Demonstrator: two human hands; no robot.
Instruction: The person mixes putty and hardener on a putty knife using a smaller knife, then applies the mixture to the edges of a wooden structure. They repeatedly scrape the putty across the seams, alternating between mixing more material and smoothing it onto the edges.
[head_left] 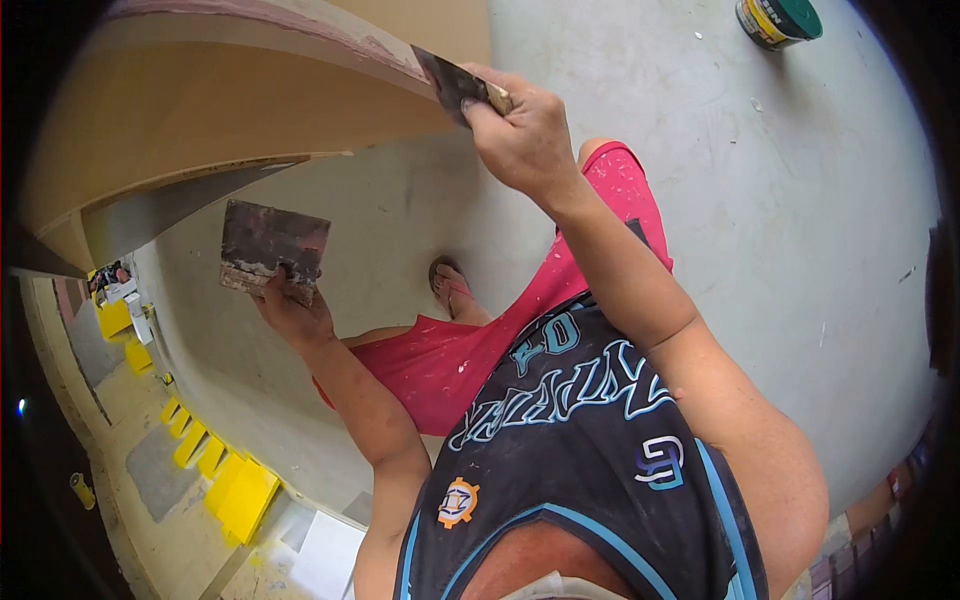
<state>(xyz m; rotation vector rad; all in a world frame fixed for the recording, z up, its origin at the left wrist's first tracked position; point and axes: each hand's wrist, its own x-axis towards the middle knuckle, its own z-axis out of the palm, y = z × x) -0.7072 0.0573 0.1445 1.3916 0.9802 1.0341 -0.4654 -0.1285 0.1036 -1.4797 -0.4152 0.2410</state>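
Note:
My right hand (530, 135) is closed around the handle of a putty knife (450, 84). Its dark metal blade touches or nearly touches the edge of a curved tan board (250, 100), along which runs a band of pinkish filler (330, 30). Lower and to the left, my left hand (298, 312) grips a wide scraper (275, 240) by its near edge. That scraper has a broad dark blade, smeared with pink and pale residue, its face turned up toward me. The two tools are apart.
A green-lidded bucket (780, 20) stands on the grey floor (760, 220) at the upper right. Bright yellow pieces (240, 495) line the lower left, beside a white panel (328, 555). My sandalled foot (448, 278) is beneath the board's side.

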